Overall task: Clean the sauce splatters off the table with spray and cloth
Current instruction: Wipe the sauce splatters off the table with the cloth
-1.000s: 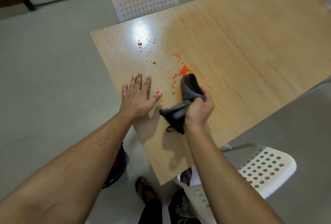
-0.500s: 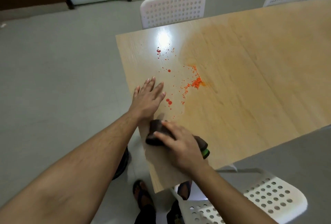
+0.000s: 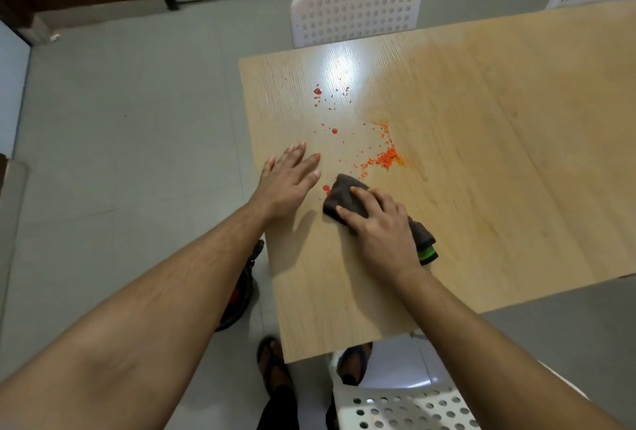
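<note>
Sauce splatters point(image 3: 387, 157) sit at about 1 o'clock from the right hand point(image 3: 382, 223), near it, w/ the thickest orange clump just beyond the cloth's front edge. A thinner trail of red drops runs on toward 11 o'clock, up to a bigger drop point(image 3: 317, 91) by the glare patch. So the mess's long axis runs roughly 5-to-11 across the counter point(image 3: 499, 154).

Right hand lies palm-down on the dark cloth point(image 3: 344, 197), fingers spread and slightly bent, pressing it flat; a green-edged fold point(image 3: 428, 254) pokes out by the wrist. Left hand point(image 3: 292, 178) rests flat on the counter, fingers straight, holding nothing, just beside 1 red drop point(image 3: 326, 187).

Right hand is nearer the clump; next stroke likely pushes fwd toward 1 o'clock. No spray bottle in view.
</note>
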